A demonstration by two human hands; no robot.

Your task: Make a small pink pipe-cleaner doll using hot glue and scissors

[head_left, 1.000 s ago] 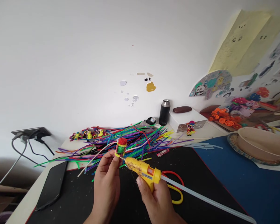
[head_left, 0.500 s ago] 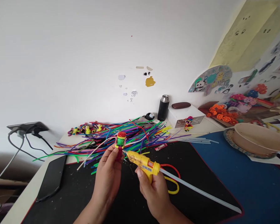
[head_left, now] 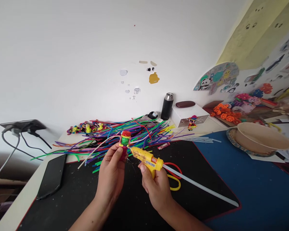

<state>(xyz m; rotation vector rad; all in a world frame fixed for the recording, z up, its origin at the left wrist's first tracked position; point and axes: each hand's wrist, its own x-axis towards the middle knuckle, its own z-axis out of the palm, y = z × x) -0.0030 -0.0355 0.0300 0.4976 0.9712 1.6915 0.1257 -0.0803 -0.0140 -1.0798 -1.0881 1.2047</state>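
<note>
Between the fingers of my left hand a small pipe-cleaner doll stands upright, with a red top, a green face area, yellow bands and a dark pink body. My right hand is wrapped round the handle of a yellow hot glue gun. Its nozzle points left and sits right at the doll's side; whether it touches, I cannot tell. A long translucent glue stick sticks out of the gun's back end. Red-and-yellow scissors lie on the black mat behind my right hand.
A heap of colourful pipe cleaners spreads along the wall, with finished dolls at its left. Another doll stands by a white box. A black flask, a phone, a power strip and a beige bowl surround the mat.
The view has shifted slightly, so most things sit a little higher and to the left. Both hands keep their holds, and the glue gun's nozzle stays by the doll.
</note>
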